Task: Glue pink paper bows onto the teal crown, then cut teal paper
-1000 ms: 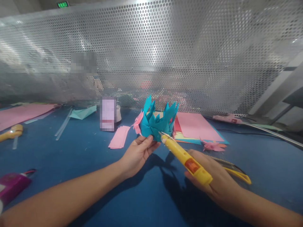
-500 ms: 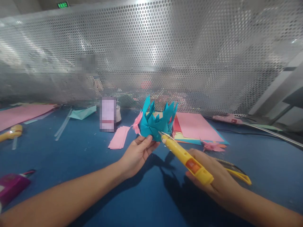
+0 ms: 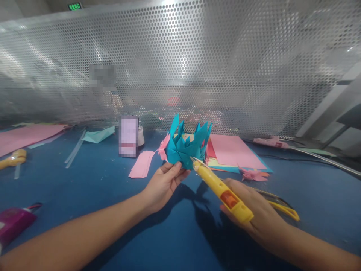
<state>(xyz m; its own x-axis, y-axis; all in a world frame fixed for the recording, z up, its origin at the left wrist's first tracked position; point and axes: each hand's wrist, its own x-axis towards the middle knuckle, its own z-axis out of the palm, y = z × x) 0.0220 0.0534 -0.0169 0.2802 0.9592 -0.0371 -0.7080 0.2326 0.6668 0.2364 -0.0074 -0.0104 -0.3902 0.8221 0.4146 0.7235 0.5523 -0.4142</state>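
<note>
Pinched between the thumb and fingers of my left hand [image 3: 166, 184] is a folded teal paper flower [image 3: 186, 150] with pointed petals standing up. Pink folded paper [image 3: 163, 148] shows at its left side, with a little more pink at the right. My right hand [image 3: 251, 207] is wrapped round a yellow hot glue gun [image 3: 217, 184] with an orange part near its rear. The glue gun's nozzle is at the lower front of the flower; whether it touches the paper I cannot tell. My right palm hides the gun's handle.
Behind the flower lie coloured paper sheets [image 3: 234, 150] and a pink folded piece [image 3: 254, 174]. Pink strips [image 3: 141, 164] are beside a propped phone [image 3: 128, 136]. Glue sticks [image 3: 75, 148], a yellow tool [image 3: 14, 159] and a purple object [image 3: 17, 224] sit left. A perforated metal panel [image 3: 180, 64] stands behind.
Both hands, the flower and the glue gun have stayed almost in place. The gun's rear end has shifted only slightly, and the flower has tilted a touch to the left.
</note>
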